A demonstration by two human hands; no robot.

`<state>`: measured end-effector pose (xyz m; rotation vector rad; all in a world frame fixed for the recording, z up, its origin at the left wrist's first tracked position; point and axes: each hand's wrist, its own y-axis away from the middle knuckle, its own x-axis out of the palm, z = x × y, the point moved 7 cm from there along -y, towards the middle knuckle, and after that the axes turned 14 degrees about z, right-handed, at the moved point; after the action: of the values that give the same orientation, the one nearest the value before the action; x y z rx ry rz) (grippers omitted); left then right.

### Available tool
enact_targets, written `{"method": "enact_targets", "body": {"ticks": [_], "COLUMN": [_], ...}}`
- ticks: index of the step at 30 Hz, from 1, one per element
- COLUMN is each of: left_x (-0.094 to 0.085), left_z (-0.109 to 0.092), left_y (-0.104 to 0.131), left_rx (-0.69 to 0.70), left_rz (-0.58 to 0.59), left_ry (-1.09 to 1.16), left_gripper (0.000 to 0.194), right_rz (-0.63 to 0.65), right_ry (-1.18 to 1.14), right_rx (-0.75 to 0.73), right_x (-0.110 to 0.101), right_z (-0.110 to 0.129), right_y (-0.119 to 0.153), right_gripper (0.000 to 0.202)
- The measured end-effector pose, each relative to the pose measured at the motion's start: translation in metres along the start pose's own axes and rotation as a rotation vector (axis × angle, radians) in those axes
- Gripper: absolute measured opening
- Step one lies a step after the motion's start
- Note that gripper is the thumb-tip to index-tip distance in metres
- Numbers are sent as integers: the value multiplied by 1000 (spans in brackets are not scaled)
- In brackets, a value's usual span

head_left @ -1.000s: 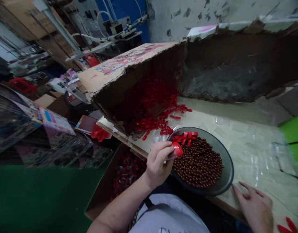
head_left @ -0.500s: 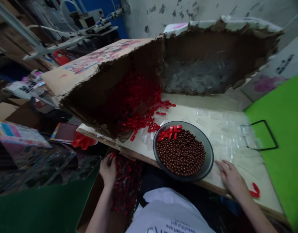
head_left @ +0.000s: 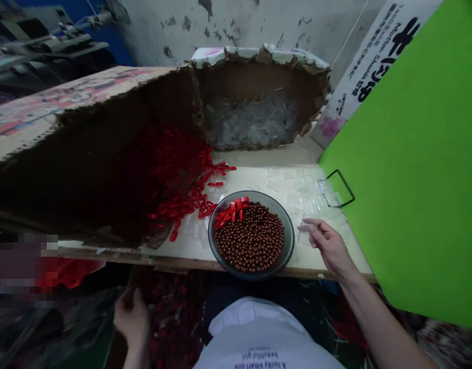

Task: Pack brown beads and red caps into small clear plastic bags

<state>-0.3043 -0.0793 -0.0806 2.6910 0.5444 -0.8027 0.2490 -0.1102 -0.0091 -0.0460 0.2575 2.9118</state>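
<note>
Touching a clear plastic piece (head_left: pixel 305 237) right of centre, the right hand (head_left: pixel 329 245) has slightly parted fingers — whether they grip, I cannot tell; it's probably light, slippery, best pinched edgewise. The left hand (head_left: pixel 133 313), lower left, curls, contents hidden. Centre bowl (head_left: pixel 289 236) holds brown beads (head_left: pixel 251 241), red pieces (head_left: pixel 233 211).

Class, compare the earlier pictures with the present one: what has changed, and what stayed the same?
The left hand has moved left and down, from the bowl to beside the red pile below the table; the red-tipped piece it held no longer shows. The right hand has moved slightly forward, now at a clear piece. The bowl, with its brown beads, stayed at the table's edge.
</note>
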Motion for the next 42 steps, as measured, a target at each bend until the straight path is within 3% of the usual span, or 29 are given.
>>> {"method": "enact_targets", "body": {"ticks": [1, 2, 3, 6, 7, 9, 11, 14, 16, 19, 23, 26, 29, 32, 36, 39, 42], "left_x": [5, 17, 34, 102, 121, 152, 171, 180, 174, 151, 129, 130, 138, 148, 157, 161, 164], "left_z": [-25, -55, -90, -188, -209, -227, -223, -206, -202, -200, -178, -139, -104, -87, -86, -89, -91], "left_y": [6, 13, 21, 62, 78, 101, 110, 103, 87, 49, 3, -18, -27, -29, -33, -36, -35], "left_rx": [18, 76, 169, 440, 486, 461, 326, 136, 80, 95, 132, 95, 73, 92, 139, 179, 232], "left_rz": [-42, -8, 100, 630, 769, 957, 1013, 964, 877, 683, 540, 491, 452, 423, 413, 424, 435], "left_ry": [46, 114, 169, 263, 301, 383, 486, 655, 792, 935, 718, 464, 303, 216, 105, 52, 0], "left_gripper": [34, 34, 32, 28, 27, 26, 25, 27, 30, 33, 40, 48, 51, 45, 36, 35, 36], "right_rz": [38, 91, 162, 417, 486, 565, 596, 612, 615, 564, 491, 578, 690, 790, 818, 810, 771], "right_ry": [-2, -4, -3, 53, 94, 130, 72, -6, 106, 488, 1037, 1209, 1160, 1049, 860, 520, 231], "right_rx": [-4, -7, -9, -24, -34, -22, 34, 95, 71, -73, -240, -230, -250, -271, -249, -146, -44], "right_x": [13, 28, 45, 103, 120, 145, 157, 158, 149, 123, 99, 109, 135, 156, 157, 148, 143], "right_z": [6, 11, 15, 24, 26, 25, 18, 6, 4, 8, 10, -4, -17, -27, -24, -15, -8], "right_y": [0, 0, 0, 5, 7, 11, 13, 14, 10, -10, -52, -75, -80, -77, -75, -73, -68], "right_gripper": [33, 32, 32, 32, 31, 29, 27, 20, 16, 17, 18, 24, 27, 28, 23, 18, 24]}}
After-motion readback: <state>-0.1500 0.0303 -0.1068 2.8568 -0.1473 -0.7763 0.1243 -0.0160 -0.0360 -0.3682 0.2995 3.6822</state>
